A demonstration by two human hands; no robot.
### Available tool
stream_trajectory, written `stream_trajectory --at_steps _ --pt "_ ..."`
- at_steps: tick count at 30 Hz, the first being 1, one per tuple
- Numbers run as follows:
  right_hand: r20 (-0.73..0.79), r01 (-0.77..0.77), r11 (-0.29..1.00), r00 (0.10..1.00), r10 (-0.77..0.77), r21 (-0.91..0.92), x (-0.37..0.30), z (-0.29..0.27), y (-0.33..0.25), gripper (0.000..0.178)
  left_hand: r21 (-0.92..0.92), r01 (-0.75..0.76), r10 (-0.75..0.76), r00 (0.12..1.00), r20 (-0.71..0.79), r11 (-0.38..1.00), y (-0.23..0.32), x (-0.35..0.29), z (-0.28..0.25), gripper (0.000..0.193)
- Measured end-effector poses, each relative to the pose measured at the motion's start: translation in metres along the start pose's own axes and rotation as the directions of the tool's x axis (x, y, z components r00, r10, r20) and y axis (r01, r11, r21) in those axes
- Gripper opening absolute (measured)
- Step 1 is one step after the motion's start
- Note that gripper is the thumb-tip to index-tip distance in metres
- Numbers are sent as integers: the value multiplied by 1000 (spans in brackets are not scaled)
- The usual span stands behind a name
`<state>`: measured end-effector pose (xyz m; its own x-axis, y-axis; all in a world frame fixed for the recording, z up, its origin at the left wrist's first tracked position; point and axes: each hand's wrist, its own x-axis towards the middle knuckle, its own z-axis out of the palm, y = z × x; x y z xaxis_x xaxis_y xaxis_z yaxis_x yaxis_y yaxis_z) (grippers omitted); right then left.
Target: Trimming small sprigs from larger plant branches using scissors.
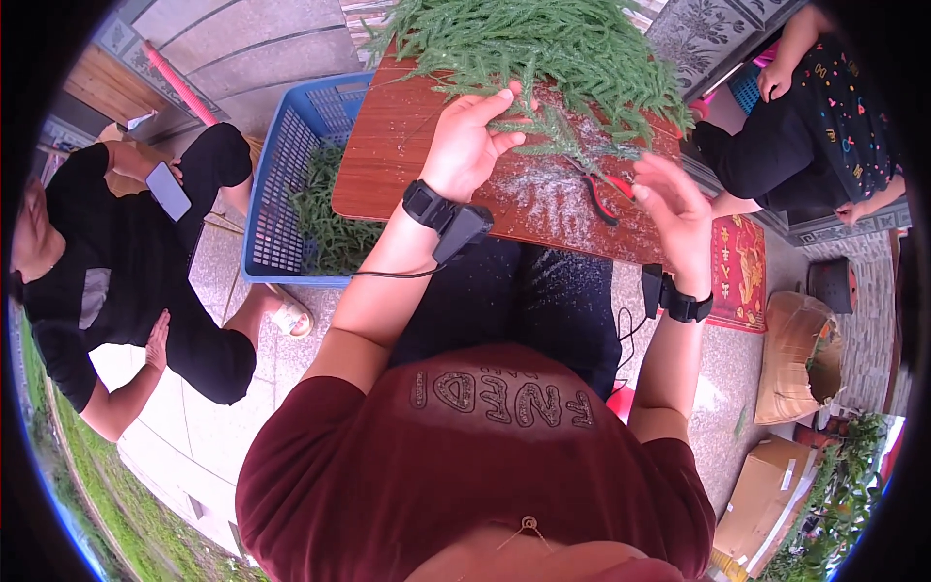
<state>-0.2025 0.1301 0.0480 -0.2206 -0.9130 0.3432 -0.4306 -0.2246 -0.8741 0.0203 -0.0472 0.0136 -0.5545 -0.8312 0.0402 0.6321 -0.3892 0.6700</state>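
Note:
A green artificial fern-like sprig [555, 134] is held at its left end by my left hand [467, 138], the fingers closed on it over the wooden tabletop [373, 160]. Its other end reaches toward my right hand [676, 204], whose fingers are curved with the thumb apart from them; no clear hold shows. Right beside that thumb, pliers [603, 199] with red and black handles lie on the wood, their jaws partly under the sprig. A big pile of similar green sprigs [543, 44] covers the far part of the table. White flecks are scattered around the pliers.
A blue plastic basket [276, 209] with more greenery stands left of the table. People sit on both sides: one at left with a phone [169, 190], one at right in a patterned top [849, 126]. An open sack-like carton [793, 359] and a cardboard box [764, 493] are at right.

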Motion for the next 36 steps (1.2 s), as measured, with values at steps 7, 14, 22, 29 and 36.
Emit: stream_trajectory --at_steps 7,14,22,29,36 --pt "366 -146 661 907 -207 736 -12 10 -8 37 -21 111 -111 994 -24 994 -7 4 -8 13" --pt "214 320 947 925 -313 2 -9 51 -10 27 78 160 -161 987 3 984 -22 -7 8 27" --pt "265 488 849 862 -432 -202 -1 61 -1 20 260 130 -128 991 -22 957 -25 -2 1 28" --pt "-83 285 940 949 -304 -186 4 41 22 24 37 153 -152 988 -36 988 -20 2 -2 21" --pt "171 518 838 853 -492 -174 -10 65 18 30 131 202 -195 979 -63 971 -24 -2 6 20"
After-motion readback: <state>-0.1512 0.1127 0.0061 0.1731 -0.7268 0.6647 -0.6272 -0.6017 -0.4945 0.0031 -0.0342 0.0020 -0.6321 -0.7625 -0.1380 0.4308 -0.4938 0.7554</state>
